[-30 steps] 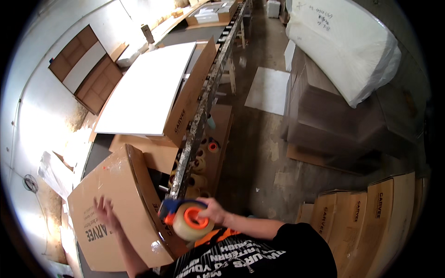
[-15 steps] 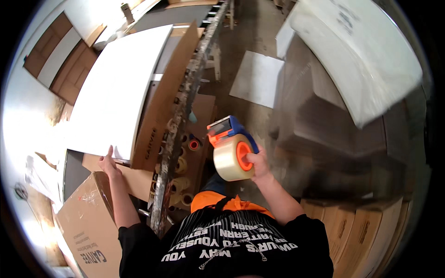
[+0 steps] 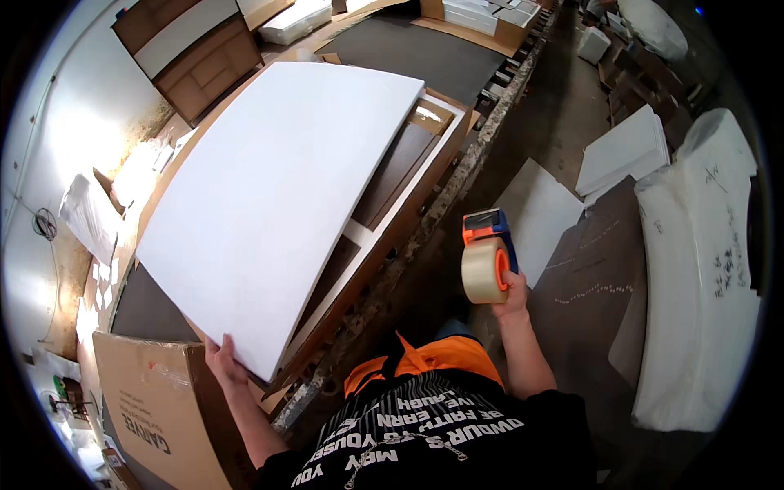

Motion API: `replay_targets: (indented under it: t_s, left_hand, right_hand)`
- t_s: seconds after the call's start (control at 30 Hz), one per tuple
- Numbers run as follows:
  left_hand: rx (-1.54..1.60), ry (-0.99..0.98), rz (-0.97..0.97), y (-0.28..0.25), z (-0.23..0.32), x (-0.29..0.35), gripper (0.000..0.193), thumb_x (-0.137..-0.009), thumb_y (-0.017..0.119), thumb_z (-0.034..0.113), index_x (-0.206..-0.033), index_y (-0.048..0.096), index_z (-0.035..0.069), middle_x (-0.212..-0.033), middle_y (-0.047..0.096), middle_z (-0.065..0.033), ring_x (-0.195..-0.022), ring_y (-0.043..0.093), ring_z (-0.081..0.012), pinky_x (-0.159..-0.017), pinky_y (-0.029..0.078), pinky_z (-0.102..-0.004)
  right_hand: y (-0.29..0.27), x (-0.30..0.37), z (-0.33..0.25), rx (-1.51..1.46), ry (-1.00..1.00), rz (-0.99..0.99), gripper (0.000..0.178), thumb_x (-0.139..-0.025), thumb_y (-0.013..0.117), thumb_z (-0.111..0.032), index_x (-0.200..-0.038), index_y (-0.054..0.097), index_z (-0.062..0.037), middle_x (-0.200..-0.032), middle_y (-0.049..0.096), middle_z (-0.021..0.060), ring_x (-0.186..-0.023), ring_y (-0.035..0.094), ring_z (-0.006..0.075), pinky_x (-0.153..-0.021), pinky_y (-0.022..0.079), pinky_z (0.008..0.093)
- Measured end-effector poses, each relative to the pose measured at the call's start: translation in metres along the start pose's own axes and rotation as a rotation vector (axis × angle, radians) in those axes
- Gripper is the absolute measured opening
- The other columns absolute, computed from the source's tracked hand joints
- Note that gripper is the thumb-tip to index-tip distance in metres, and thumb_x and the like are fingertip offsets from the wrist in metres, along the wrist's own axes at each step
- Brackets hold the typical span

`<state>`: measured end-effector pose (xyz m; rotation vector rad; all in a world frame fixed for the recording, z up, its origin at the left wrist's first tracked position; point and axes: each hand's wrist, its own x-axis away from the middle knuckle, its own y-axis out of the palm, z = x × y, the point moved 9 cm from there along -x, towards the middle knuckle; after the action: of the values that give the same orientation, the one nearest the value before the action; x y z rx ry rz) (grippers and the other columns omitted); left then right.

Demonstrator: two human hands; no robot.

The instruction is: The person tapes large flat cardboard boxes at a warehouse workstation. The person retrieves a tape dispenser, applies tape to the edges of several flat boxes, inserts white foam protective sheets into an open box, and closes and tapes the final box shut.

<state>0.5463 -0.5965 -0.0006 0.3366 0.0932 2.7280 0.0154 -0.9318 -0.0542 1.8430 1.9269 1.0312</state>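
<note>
My left hand is closed on the near edge of a large white foam sheet, thumb on top and the other fingers partly hidden. The sheet lies askew over a long open cardboard box. Along the box's right side, dark brown panels and white foam edging show in the gap. Held out to the right, my right hand grips a tape dispenser with an orange and blue frame and a wide roll of clear tape. The dispenser touches nothing else.
A closed cardboard box stands beside my left forearm. The open box rests on a roller conveyor with a worn metal rail. White-wrapped bundles and a dark covered stack stand on the right. Another open box sits farther along.
The view has swung, bringing more of the box's inside into sight. My left hand stays at the sheet's near edge. The tape dispenser remains in my right hand, now more upright.
</note>
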Motion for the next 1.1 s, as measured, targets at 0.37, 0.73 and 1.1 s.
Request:
replay_targets:
  t_s: [0.37,0.73,1.1]
  left_hand:
    - [-0.148,-0.246,-0.012,-0.079,-0.022,-0.020,0.068,-0.081,0.040,-0.020,-0.144,0.041,0.006,-0.133,0.056,-0.0121,-0.122,0.054,-0.0267,-0.104,0.041,-0.0380]
    - [-0.580,-0.330,0.071,-0.121,-0.016,-0.026,0.068,-0.083,0.035,-0.012,-0.146,0.033,0.012,-0.133,0.051,-0.0094,-0.115,0.053,-0.0250,-0.091,0.045,-0.0310]
    - [-0.958,0.171,0.539,-0.104,-0.010,0.011,0.038,-0.096,0.040,0.012,-0.128,0.058,0.001,-0.110,0.062,-0.0201,-0.103,0.059,-0.0294,-0.095,0.044,-0.0339]
  right_hand:
    - [-0.024,-0.239,-0.137,-0.063,-0.070,-0.087,0.034,-0.088,0.048,-0.009,-0.119,0.057,0.0032,-0.109,0.066,0.0114,-0.092,0.067,0.0228,-0.080,0.055,0.0359]
    - [-0.045,-0.287,-0.149,-0.258,-0.032,-0.108,0.041,-0.089,0.043,-0.008,-0.126,0.050,0.0098,-0.119,0.060,0.0195,-0.108,0.060,0.0341,-0.102,0.045,0.0483]
    - [-0.046,-0.254,-0.110,-0.184,0.004,-0.058,0.037,-0.088,0.048,-0.008,-0.121,0.054,0.0050,-0.110,0.063,0.0138,-0.097,0.064,0.0280,-0.089,0.052,0.0404]
